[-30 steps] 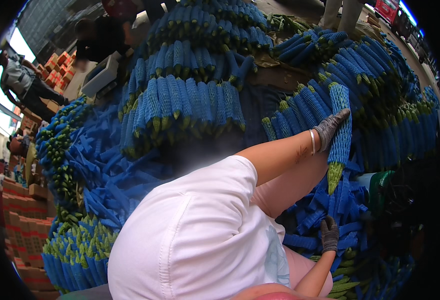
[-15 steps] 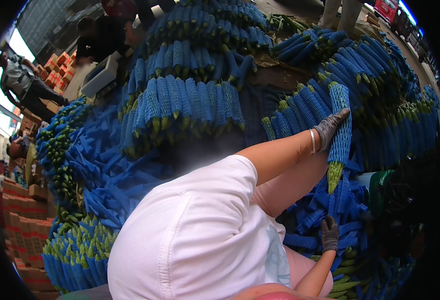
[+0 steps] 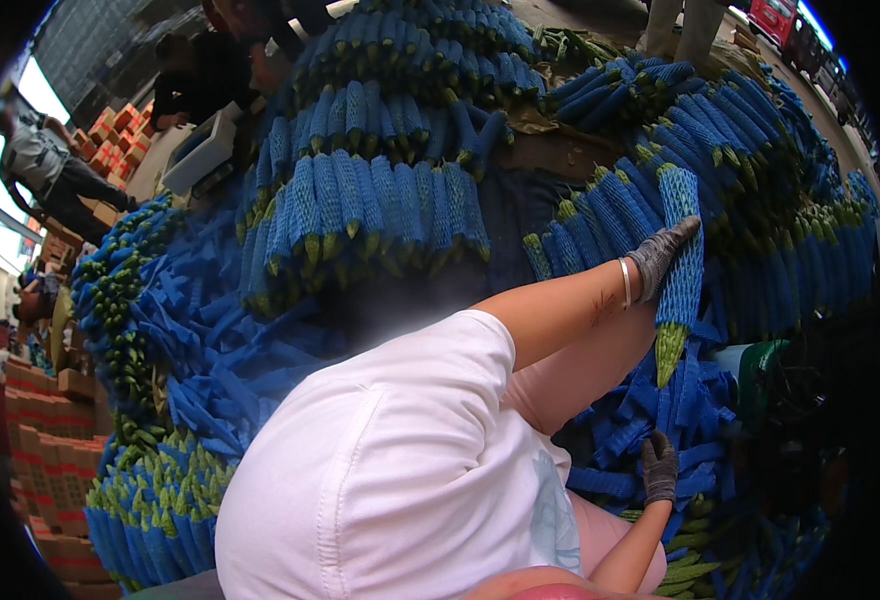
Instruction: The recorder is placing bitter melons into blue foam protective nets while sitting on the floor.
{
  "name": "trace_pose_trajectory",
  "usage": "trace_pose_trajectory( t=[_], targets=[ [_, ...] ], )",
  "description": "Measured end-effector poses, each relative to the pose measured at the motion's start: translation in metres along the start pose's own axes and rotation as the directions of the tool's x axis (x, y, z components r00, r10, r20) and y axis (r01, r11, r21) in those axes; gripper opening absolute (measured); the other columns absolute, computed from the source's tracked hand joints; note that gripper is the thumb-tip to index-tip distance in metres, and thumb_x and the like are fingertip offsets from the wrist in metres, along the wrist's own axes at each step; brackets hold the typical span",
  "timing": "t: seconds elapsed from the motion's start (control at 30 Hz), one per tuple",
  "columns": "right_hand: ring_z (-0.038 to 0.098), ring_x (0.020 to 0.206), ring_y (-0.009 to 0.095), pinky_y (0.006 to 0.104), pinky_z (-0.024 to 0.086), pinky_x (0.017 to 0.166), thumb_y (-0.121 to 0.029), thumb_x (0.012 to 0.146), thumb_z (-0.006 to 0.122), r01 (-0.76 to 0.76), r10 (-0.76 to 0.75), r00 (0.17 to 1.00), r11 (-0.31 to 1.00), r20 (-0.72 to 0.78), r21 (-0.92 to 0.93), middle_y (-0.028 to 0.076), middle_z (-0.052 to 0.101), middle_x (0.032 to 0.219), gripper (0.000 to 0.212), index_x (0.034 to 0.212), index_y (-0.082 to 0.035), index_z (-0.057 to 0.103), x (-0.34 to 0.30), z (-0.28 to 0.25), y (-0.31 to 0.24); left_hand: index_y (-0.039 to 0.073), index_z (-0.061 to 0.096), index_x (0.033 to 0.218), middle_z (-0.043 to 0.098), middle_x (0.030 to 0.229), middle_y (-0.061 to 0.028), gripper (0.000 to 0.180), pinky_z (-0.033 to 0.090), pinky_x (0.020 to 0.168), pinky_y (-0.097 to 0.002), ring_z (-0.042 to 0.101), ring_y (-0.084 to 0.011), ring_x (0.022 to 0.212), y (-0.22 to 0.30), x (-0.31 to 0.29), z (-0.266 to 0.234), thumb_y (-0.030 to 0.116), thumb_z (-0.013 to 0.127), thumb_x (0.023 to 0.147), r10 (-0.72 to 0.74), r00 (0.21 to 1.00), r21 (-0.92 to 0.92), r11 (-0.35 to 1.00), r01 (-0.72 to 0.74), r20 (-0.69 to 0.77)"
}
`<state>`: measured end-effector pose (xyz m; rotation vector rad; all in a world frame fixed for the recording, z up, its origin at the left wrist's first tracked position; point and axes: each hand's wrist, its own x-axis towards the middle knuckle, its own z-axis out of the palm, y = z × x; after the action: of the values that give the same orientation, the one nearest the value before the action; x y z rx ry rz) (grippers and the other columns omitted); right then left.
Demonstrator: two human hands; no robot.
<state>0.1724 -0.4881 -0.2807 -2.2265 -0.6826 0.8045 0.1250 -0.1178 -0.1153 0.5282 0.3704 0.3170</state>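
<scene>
My left hand [image 3: 663, 258], in a grey glove, is closed around a bitter melon [image 3: 670, 355] in a blue foam net sleeve. The green tip sticks out of the sleeve's lower end, pointing toward me. Lower down, my gloved right hand [image 3: 658, 468] has its fingers curled among loose blue foam net sleeves [image 3: 620, 435]. What its fingers hold, if anything, is hidden. Just past my left hand lie rows of sleeved bitter melons [image 3: 600, 225]. Bare bitter melons [image 3: 690, 572] lie below my right hand.
Stacked sleeved bitter melons [image 3: 360, 205] stand ahead, with a heap of loose blue sleeves [image 3: 210, 330] to the left. Farther left are cardboard boxes [image 3: 55, 465] and a standing person [image 3: 50, 165]. Another person bends near a pale crate [image 3: 200, 150] at the back.
Both my hands and the sleeved bitter melon look still. In the background, the person near the pale crate has shifted a little.
</scene>
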Motion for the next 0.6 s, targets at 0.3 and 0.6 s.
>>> trace_pose_trajectory(
  t=[0.3, 0.6],
  targets=[
    [0.056, 0.109, 0.026, 0.0335, 0.042, 0.093, -0.017, 0.087, 0.060, -0.023, 0.023, 1.000, 0.999, 0.009, 0.045, 0.020, 0.057, 0.120, 0.042, 0.122, 0.004, 0.051, -0.003, 0.001, -0.007, 0.006, 0.059, 0.090, 0.060, 0.075, -0.0118, 0.052, 0.052, 0.060, -0.0397, 0.060, -0.0244, 0.063, -0.002, 0.001, -0.003, 0.055, 0.068, 0.074, 0.018, 1.000, 0.008, 1.000, -0.018, -0.014],
    [0.055, 0.108, 0.023, 0.0324, 0.042, 0.093, -0.014, 0.087, 0.060, -0.038, 0.037, 0.999, 0.998, 0.009, 0.059, 0.017, 0.057, 0.120, 0.040, 0.123, 0.003, 0.051, -0.006, 0.001, -0.012, 0.007, 0.059, 0.089, 0.060, 0.074, -0.0112, 0.052, 0.052, 0.060, -0.0396, 0.059, -0.0244, 0.063, -0.001, 0.000, -0.001, 0.055, 0.068, 0.073, 0.009, 1.000, 0.001, 1.000, -0.009, -0.006]
  ],
)
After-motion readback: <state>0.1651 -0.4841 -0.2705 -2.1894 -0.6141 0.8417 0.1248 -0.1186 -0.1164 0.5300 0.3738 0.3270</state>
